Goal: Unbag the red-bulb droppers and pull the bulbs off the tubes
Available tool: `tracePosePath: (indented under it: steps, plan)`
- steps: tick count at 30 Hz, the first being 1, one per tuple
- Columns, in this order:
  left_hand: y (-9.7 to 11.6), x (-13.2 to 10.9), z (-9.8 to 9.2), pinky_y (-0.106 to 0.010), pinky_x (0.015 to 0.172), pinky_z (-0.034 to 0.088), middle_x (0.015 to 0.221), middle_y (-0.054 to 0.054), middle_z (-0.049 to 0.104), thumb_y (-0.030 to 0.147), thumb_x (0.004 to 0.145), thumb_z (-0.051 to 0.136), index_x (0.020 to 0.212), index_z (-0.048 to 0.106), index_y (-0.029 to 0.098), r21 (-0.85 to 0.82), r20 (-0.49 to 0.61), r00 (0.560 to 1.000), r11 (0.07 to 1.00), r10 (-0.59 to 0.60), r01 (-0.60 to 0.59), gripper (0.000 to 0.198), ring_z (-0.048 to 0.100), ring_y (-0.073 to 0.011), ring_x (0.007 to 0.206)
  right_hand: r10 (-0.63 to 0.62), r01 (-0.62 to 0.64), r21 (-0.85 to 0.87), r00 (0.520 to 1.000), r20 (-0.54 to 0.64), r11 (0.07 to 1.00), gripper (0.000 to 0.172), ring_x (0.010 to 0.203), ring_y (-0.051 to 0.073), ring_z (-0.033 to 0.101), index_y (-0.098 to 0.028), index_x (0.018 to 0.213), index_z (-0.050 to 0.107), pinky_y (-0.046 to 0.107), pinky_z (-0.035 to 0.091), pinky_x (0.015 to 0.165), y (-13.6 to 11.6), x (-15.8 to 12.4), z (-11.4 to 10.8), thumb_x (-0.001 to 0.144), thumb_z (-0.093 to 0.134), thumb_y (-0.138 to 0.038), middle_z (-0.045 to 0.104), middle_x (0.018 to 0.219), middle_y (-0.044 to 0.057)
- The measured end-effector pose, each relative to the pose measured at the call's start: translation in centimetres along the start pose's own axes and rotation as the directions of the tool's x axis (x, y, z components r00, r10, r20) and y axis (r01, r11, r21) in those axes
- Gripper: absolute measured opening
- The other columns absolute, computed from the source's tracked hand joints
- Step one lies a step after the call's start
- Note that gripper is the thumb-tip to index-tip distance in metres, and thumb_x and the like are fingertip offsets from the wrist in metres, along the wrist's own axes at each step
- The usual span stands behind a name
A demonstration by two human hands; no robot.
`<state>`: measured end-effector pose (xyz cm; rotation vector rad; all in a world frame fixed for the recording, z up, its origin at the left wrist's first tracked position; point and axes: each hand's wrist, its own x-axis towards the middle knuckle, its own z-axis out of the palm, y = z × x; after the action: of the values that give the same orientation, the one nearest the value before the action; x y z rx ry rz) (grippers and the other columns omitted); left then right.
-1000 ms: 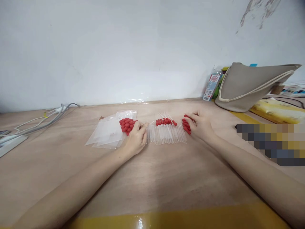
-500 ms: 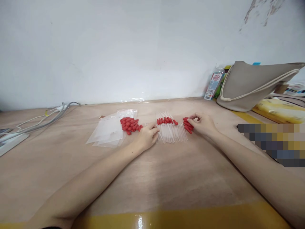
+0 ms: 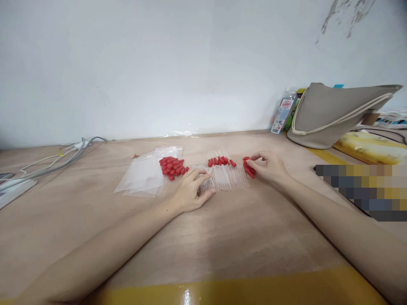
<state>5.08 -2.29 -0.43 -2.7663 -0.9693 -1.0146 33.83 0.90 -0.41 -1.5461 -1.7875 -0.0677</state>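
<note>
My left hand rests at the left end of a row of clear dropper tubes, thumb and fingers apart around the nearest ones. Several red rubber bulbs line the far ends of the tubes, with thin stems reaching beyond them. A larger pile of red bulbs lies left of the row, partly on clear plastic bags. Right of the tubes, my right hand has thumb and finger closed on a red rubber bulb in a small group; the fingertips partly cover it.
Cables lie at the left by the wall. At the back right stand a bottle and a grey bag, with a yellow package beside them. Yellow tape runs along the front edge.
My left hand has moved slightly nearer to me, and its thumb and fingers have spread by the tubes. My right hand stays at the small group of red bulbs.
</note>
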Motion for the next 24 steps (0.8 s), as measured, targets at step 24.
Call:
tracePosePath:
  steps: [24]
  plan:
    - [-0.6,-0.4,0.1,-0.052,0.104,0.027,0.123,-0.01,0.053,0.039,0.082,0.053,0.117,0.052,0.019,0.028,0.111,0.993,0.999,-0.043,0.04,0.04,0.04,-0.0262,0.122,0.41,-0.255,-0.408,0.841,0.354,0.877,0.025,0.079,0.026,0.062,-0.015,0.078,0.068,0.034,0.039,0.067,-6.6,5.7,2.7,0.07,0.053,-0.034,0.068,0.081,0.015]
